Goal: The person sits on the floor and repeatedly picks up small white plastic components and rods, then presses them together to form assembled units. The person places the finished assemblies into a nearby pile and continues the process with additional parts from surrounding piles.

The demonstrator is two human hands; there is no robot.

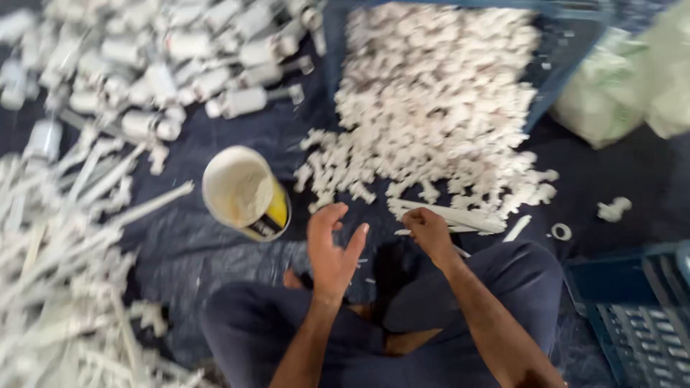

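My left hand [332, 248] hovers open above my crossed legs, fingers spread, holding nothing, just right of a tipped white and yellow tub [246, 192]. My right hand [430, 231] is closed around a bundle of thin white tubes [463, 217] lying on the dark sheet. Beyond both hands spreads a big heap of small white plastic fittings [431, 108]. The view is blurred by motion.
Long white tube assemblies [65, 237] pile up at the left, with stubby white cylinders [165, 65] behind them. A blue crate wall [568, 50] backs the heap. Another blue crate [632, 309] sits at right, pale bags [625, 79] at far right, and a small white ring [560, 231] nearby.
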